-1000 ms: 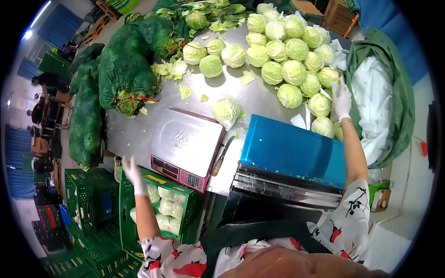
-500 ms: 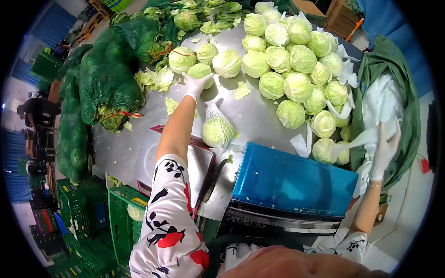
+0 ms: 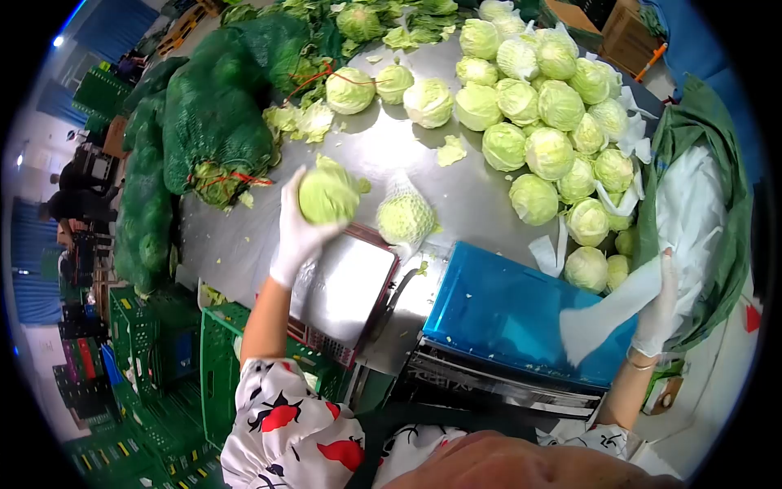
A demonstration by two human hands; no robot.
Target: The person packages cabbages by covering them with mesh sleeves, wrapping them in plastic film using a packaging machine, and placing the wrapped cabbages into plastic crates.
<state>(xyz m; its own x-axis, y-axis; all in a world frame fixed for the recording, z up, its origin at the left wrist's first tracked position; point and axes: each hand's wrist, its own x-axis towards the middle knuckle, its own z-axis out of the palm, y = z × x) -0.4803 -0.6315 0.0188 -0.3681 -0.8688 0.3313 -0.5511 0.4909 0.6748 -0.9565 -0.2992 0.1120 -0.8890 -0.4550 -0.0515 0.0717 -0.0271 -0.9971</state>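
Note:
My gloved left hand (image 3: 297,220) is closed round a green cabbage (image 3: 328,194), lifted near a flat scale (image 3: 346,285). To its right a cabbage in a white foam net (image 3: 405,218) rests on the metal table (image 3: 220,244). My right hand (image 3: 658,314), also gloved, grips a white foam net sleeve (image 3: 607,314), its loose end hanging over a blue-topped machine (image 3: 505,310). Beside that hand stands a green sack (image 3: 680,122) with more white sleeves (image 3: 692,196) inside.
Piled cabbages (image 3: 550,153) fill the table's right side, some in nets. Full green mesh bags (image 3: 216,122) lie at left, with loose leaves (image 3: 305,122) beside them. Green crates (image 3: 216,367) stand below the left edge. A person (image 3: 81,204) is bent over in the far left background.
My left hand has picked the cabbage up off the table and brought it nearer, toward the scale. My right hand has drawn the net sleeve out of the sack, over the blue top.

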